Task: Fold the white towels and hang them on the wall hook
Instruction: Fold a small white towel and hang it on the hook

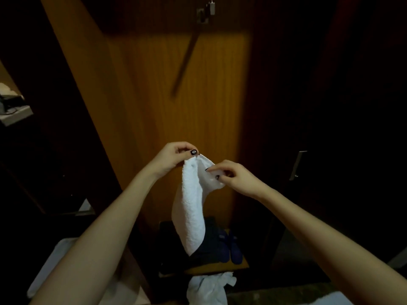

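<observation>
A white towel (192, 205) hangs down in front of me, folded lengthwise into a narrow strip. My left hand (174, 156) pinches its top edge between thumb and fingers. My right hand (234, 176) pinches the same top edge a little lower and to the right. A metal wall hook (208, 11) is fixed high on the wooden panel (176, 84), well above both hands, with nothing on it. More white cloth (209, 287) lies crumpled on the floor below the hanging towel.
Dark blue slippers (230, 247) sit on a low wooden shelf at the panel's foot. A dark door with a metal handle (297, 166) stands to the right. A white surface (52, 267) is at lower left; a cluttered ledge (13, 106) at far left.
</observation>
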{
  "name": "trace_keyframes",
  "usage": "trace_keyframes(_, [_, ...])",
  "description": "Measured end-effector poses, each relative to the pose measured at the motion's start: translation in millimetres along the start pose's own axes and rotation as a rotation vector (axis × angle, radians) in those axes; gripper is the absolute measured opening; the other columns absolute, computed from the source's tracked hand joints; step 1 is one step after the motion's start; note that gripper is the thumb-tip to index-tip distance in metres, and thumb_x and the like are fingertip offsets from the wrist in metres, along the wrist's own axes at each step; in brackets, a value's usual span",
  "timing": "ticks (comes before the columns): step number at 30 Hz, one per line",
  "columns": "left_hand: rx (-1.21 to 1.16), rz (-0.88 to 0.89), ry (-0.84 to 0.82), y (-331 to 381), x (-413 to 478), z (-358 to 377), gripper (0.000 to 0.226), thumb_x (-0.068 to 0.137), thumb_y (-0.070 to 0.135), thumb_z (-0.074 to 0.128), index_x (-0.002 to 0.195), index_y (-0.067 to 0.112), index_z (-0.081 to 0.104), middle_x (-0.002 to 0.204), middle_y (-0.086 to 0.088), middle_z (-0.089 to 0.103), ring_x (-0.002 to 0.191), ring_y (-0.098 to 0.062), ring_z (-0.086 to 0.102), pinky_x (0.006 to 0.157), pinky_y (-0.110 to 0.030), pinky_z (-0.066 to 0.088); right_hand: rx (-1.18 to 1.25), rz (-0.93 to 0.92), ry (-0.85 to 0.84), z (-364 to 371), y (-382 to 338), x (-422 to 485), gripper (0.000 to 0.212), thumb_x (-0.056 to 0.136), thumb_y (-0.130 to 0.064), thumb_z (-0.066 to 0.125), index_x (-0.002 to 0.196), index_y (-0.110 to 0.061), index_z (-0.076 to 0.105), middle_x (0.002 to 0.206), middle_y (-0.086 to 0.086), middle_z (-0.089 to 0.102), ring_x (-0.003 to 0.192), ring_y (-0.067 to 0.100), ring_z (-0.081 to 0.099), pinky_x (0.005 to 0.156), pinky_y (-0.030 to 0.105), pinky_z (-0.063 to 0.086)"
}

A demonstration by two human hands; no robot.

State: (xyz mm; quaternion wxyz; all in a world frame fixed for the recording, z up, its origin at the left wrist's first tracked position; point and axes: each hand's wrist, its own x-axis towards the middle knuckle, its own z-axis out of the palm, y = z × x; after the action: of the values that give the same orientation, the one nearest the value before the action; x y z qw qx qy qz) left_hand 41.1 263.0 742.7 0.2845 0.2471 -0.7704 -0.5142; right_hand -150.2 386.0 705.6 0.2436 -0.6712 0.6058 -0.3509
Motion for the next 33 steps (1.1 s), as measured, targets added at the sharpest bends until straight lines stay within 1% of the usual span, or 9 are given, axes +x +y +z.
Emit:
trace_keyframes(6, [0.025, 0.011, 0.060, 10, 15, 12, 0.010, 0.091, 0.005, 0.059, 0.091, 0.012, 0.066, 0.084, -0.003, 0.063, 0.070, -0.001, 0.060, 0.065, -0.015, 0.047, 0.084, -0.034, -0.082, -9, 2, 22, 0.030, 0.085, -0.023, 0.072, 0.108, -0.039, 0.062, 0.105, -0.006, 0.051, 0.085, 0.012, 0.054, 0.077, 0.029, 0.048])
trace_keyframes(10, [-0.017, 0.019, 0.071, 16, 23, 14, 0.009, 0.091, 0.005, 0.058, 0.092, 0.009, 0.066, 0.083, -0.004, 0.064, 0.070, -0.003, 0.061, 0.066, -0.016, 0.047, 0.134, -0.029, -0.089, -13, 9, 37, 0.016, 0.078, -0.022, 0.078, 0.081, -0.032, 0.065, 0.098, -0.002, 0.049, 0.079, 0.014, 0.050, 0.070, 0.030, 0.045])
trace_keyframes(15, [0.006, 0.003, 0.084, 16, 29, 9, 0.012, 0.093, 0.007, 0.056, 0.089, 0.010, 0.067, 0.084, 0.000, 0.066, 0.072, -0.001, 0.063, 0.066, -0.013, 0.048, 0.014, -0.025, -0.083, -14, 22, 52, 0.011, 0.084, -0.023, 0.073, 0.080, -0.016, 0.066, 0.085, -0.007, 0.053, 0.074, 0.002, 0.047, 0.068, 0.018, 0.038])
trace_keyframes(18, [0.161, -0.033, 0.098, 12, 29, 3, 0.022, 0.098, 0.017, 0.052, 0.085, 0.009, 0.068, 0.070, 0.014, 0.065, 0.064, 0.003, 0.058, 0.061, -0.010, 0.045, 0.047, -0.005, -0.049, -22, 28, 58, 0.013, 0.087, -0.021, 0.070, 0.081, -0.011, 0.065, 0.075, -0.003, 0.059, 0.068, 0.004, 0.051, 0.065, 0.020, 0.040])
trace_keyframes(21, [0.240, -0.060, 0.099, 8, 29, -4, 0.030, 0.097, 0.021, 0.052, 0.074, 0.010, 0.068, 0.057, 0.011, 0.061, 0.053, 0.001, 0.054, 0.057, -0.013, 0.044, 0.087, -0.022, -0.028, -33, 31, 65, 0.013, 0.088, -0.016, 0.069, 0.078, -0.011, 0.063, 0.073, 0.000, 0.059, 0.070, 0.008, 0.050, 0.067, 0.025, 0.038])
trace_keyframes(23, [0.352, -0.050, 0.070, 3, 31, -7, 0.022, 0.091, 0.020, 0.062, 0.070, 0.015, 0.068, 0.068, 0.005, 0.062, 0.063, -0.004, 0.056, 0.064, -0.019, 0.045, 0.094, -0.038, -0.015, -38, 30, 69, 0.014, 0.089, -0.016, 0.067, 0.077, -0.013, 0.062, 0.075, 0.002, 0.059, 0.072, 0.010, 0.049, 0.067, 0.027, 0.037])
trace_keyframes(28, [0.483, -0.025, 0.025, -9, 39, -2, 0.010, 0.078, 0.024, 0.077, 0.074, 0.026, 0.068, 0.111, 0.006, 0.054, 0.105, -0.010, 0.051, 0.090, -0.027, 0.040, 0.129, -0.053, -0.034, -50, 23, 72, 0.013, 0.092, -0.014, 0.063, 0.079, -0.012, 0.060, 0.073, -0.007, 0.056, 0.059, -0.006, 0.047, 0.058, 0.011, 0.036])
trace_keyframes(31, [0.382, -0.027, 0.032, -15, 45, 9, 0.007, 0.078, 0.021, 0.077, 0.076, 0.023, 0.071, 0.094, 0.007, 0.064, 0.088, -0.005, 0.055, 0.080, -0.024, 0.040, 0.137, -0.071, -0.035, -57, 23, 73, 0.013, 0.093, -0.012, 0.062, 0.080, -0.013, 0.060, 0.077, -0.002, 0.057, 0.069, 0.005, 0.049, 0.065, 0.019, 0.037])
trace_keyframes(33, [0.354, 0.011, 0.098, -16, 51, 19, 0.008, 0.079, 0.016, 0.077, 0.074, 0.018, 0.071, 0.080, 0.004, 0.065, 0.072, -0.001, 0.054, 0.069, -0.020, 0.039, 0.158, -0.056, -0.015, -64, 24, 70, 0.011, 0.093, -0.012, 0.061, 0.082, -0.010, 0.060, 0.076, -0.002, 0.057, 0.067, 0.004, 0.048, 0.062, 0.016, 0.037])
